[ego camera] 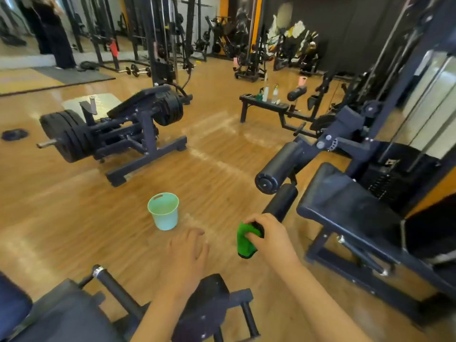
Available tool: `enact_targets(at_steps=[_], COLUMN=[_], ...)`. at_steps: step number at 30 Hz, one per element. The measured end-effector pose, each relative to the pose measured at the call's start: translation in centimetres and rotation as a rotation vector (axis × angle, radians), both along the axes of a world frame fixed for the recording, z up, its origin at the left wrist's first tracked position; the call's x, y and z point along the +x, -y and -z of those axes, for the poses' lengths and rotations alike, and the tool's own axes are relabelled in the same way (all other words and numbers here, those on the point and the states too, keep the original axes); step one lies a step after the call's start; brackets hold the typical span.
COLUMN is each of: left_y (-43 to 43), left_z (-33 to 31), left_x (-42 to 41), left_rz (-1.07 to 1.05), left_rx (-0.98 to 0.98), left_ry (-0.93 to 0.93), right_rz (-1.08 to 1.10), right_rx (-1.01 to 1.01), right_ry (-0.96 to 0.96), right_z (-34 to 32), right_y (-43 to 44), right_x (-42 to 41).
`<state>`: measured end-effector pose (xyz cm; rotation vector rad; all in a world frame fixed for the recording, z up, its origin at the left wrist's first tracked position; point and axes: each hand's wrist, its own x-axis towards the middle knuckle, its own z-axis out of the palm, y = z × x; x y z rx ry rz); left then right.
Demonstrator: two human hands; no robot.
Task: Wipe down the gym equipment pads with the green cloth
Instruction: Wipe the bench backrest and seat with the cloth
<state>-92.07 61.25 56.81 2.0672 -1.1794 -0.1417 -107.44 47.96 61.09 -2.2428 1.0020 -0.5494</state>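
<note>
The green cloth [245, 240] is soft, light and limp. It should mould to a curve, and is best bunched in the palm. It is wrapped over the near end of the lower roller pad [281, 201], its loose end hanging toward the floor. The pad's long axis runs away toward the seat [350, 201]. The right hand [269, 236] has its fingers curled round cloth and pad. The left hand [188, 250] hovers with straight fingers, holding nothing, near a bucket [164, 211] on the floor.

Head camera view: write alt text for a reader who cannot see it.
A person's right hand grips a green cloth against the near end of a black roller pad on a leg machine in a gym. The left hand hangs open above the wooden floor, near a pale green bucket.
</note>
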Motion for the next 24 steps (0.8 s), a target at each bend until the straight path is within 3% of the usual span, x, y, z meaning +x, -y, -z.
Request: enact_targets(at_steps=[6,12,24], left_y=[4.7,7.1,13.6], left_z=[0.1,-0.1,2.2], left_x=[-4.8,-7.5,-8.1], left_rz=[0.109,0.142,0.145], left_rx=[0.085,0.198,0.27], left_ry=[-0.103,-0.037,-0.014], right_rz=[0.133,0.18,0.182], right_rx=[0.049,0.074,0.148], right_ry=[-0.026,-0.014,0.033], right_z=[1.1,2.2,4.0], right_y=[3.2,5.0,11.5], right_x=[-7.1,-11.5,-12.2])
